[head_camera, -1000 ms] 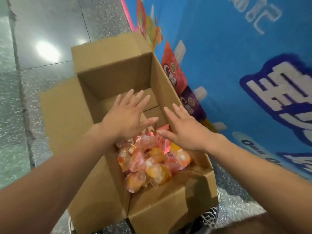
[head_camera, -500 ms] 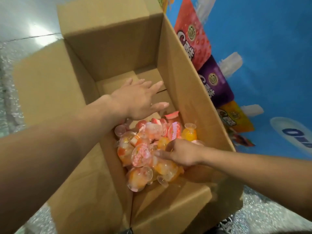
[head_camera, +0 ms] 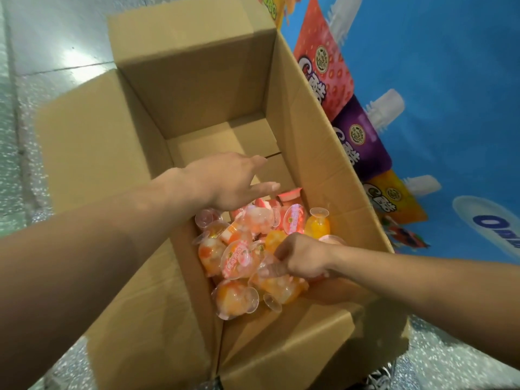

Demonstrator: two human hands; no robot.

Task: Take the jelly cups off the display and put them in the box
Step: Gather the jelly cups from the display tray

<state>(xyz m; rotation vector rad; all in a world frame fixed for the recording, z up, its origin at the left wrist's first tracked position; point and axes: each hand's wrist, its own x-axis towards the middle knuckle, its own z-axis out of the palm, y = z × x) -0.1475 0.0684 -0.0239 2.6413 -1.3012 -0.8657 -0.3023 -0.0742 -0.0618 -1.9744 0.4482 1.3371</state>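
On a speckled floor [head_camera: 33, 136] beside the blue display [head_camera: 450, 80], the open cardboard box [head_camera: 197, 80] holds the jelly cups [head_camera: 239, 257] heaped at its near end, probably light, slick and thin-walled, best pinched at the rim; the left hand [head_camera: 225, 184] hovers flat and spread above them, while the right hand [head_camera: 305, 257] reaches down, fingers curled round one.
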